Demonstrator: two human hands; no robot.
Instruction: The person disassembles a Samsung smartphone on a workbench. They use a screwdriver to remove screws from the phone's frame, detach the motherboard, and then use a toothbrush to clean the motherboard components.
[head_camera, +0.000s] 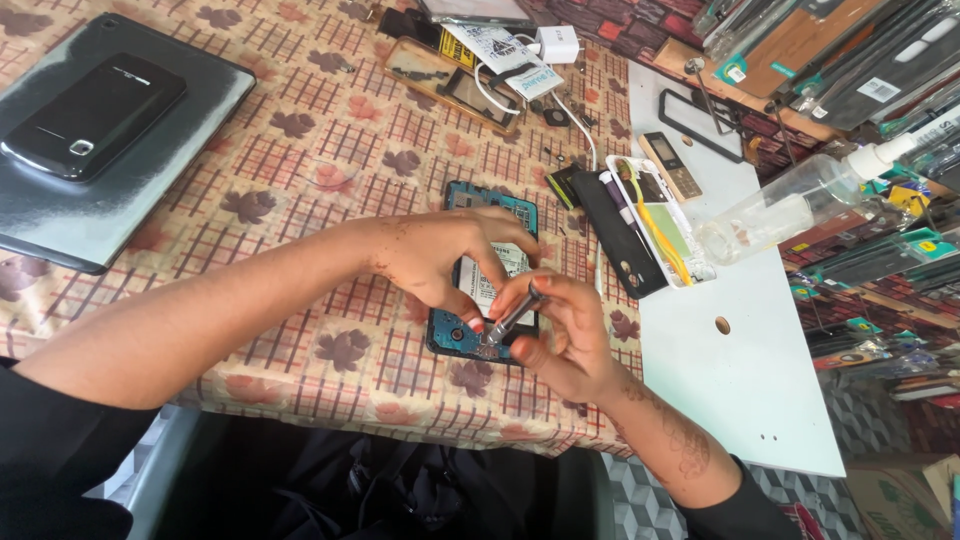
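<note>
An opened phone (480, 200) with a blue inner frame and a white-labelled battery lies on the patterned tablecloth (300, 150). My left hand (440, 255) rests on it, fingers pressing the phone down near its lower end. My right hand (560, 335) grips a small metal screwdriver (512, 318), its tip set on the phone's lower edge beside my left fingertips.
A dark tablet (60, 210) with a black phone (95, 115) on it lies at far left. Behind are a white charger (557, 43), a phone frame (455, 80), a black back cover (620, 235), a small tray (660, 225), a clear spray bottle (790, 205) and a white board (740, 340).
</note>
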